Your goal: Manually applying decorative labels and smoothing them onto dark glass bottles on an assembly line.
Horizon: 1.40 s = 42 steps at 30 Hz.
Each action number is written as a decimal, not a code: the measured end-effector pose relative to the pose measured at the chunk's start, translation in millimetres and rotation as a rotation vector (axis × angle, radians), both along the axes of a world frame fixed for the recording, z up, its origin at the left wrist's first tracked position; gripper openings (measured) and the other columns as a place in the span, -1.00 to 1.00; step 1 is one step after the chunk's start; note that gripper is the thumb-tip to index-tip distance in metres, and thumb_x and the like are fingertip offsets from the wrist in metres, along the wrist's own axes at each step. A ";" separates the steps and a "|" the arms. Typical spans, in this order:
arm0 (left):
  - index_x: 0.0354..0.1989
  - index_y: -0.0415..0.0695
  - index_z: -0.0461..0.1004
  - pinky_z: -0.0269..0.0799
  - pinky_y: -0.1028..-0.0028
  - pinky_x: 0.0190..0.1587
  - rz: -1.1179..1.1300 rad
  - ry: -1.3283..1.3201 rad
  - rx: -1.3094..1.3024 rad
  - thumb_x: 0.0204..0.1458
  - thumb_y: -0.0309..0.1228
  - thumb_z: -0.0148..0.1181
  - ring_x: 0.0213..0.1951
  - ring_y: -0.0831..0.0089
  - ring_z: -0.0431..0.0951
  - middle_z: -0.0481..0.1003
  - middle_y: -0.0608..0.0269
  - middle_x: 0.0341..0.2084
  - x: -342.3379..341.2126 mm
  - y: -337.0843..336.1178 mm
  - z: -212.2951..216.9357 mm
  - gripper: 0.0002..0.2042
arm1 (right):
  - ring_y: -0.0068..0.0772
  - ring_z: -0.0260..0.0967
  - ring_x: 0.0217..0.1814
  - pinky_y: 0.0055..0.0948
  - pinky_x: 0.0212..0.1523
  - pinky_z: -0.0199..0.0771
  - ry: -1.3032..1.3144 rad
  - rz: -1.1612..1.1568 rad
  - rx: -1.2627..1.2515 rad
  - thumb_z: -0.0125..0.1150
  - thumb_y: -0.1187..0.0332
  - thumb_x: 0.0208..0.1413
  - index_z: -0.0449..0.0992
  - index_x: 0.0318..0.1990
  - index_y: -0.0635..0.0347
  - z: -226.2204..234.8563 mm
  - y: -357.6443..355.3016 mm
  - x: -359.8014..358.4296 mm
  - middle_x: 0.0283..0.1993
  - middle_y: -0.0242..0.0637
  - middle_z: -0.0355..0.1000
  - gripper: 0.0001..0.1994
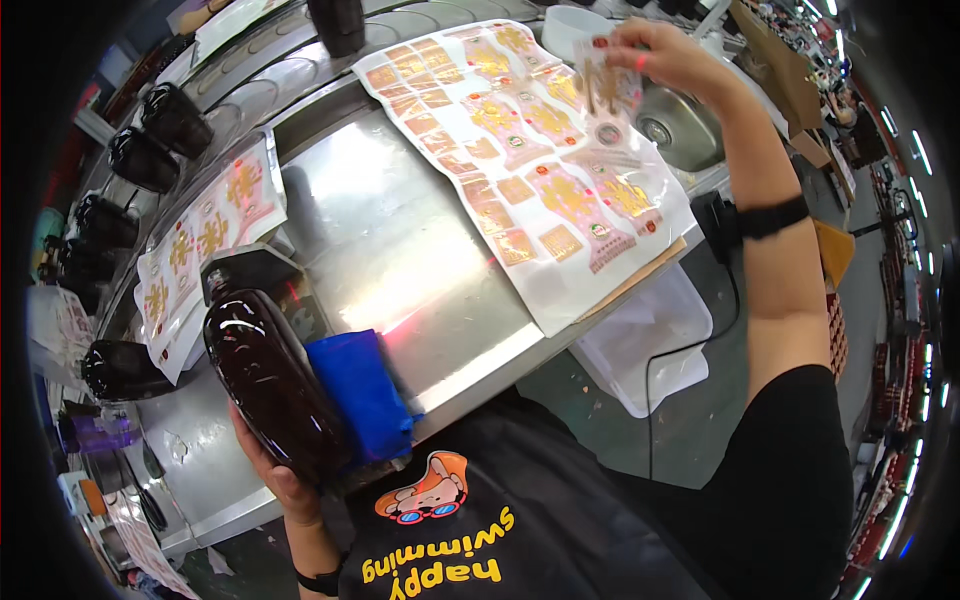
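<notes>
My left hand (275, 470) is wrapped round the lower end of a glossy dark brown bottle (265, 375). The bottle lies tilted against a metal holder (265, 262), its neck pointing away from me, with a blue cloth (362, 390) bunched close along its right side. At the far right, my right hand (665, 60) pinches the upper edge of a clear printed sticker (610, 95). That sticker hangs over the upper right part of a large white sheet of gold, pink and red stickers (570, 250); whether it still touches the sheet I cannot tell.
The sheet rests on a steel table (390, 250), beside a small round sink (675, 130) and a white tub (575, 30). Several dark bottles (145, 160) line the left side near another sticker sheet (215, 225). A white bin (650, 340) and a black cable (650, 410) are below.
</notes>
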<state>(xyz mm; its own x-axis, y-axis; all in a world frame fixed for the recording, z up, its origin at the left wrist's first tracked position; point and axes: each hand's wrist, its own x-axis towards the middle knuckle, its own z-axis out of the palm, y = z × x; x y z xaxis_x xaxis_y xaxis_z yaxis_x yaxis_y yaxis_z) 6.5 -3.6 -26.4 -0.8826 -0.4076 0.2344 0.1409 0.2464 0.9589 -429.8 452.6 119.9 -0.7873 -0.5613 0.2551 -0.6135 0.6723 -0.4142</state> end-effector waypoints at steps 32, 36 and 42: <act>0.41 -0.52 -0.15 -0.04 -0.15 0.35 -0.082 0.112 -0.841 -0.07 -0.09 0.39 0.24 -0.24 0.28 0.25 -0.29 0.26 3.7 2.4 25.7 0.07 | -0.47 0.31 0.02 -0.48 0.02 0.30 0.212 0.678 -0.054 0.17 0.41 0.25 0.41 -0.34 0.32 103.7 -203.3 209.1 0.12 -0.10 0.36 -0.83; 0.43 -0.48 -0.19 -0.04 -0.08 0.37 -0.089 0.135 -0.751 -0.06 -0.07 0.39 0.29 -0.24 0.22 0.22 -0.28 0.28 2.3 2.7 15.4 0.08 | -0.45 0.31 0.02 -0.49 0.02 0.29 0.024 0.784 -0.190 0.15 0.43 0.26 0.40 -0.32 0.31 107.8 -230.7 231.4 0.14 -0.06 0.35 -0.85; 0.45 -0.41 -0.19 -0.13 0.03 0.43 -0.199 0.049 -0.553 -0.11 -0.12 0.41 0.39 -0.22 0.05 0.08 -0.29 0.36 8.1 -1.8 22.2 0.09 | -0.59 0.29 -0.10 -0.52 -0.08 0.34 -0.027 0.638 -0.188 0.24 0.26 0.26 0.44 -0.33 0.27 38.4 -275.4 220.2 0.00 -0.29 0.39 -0.75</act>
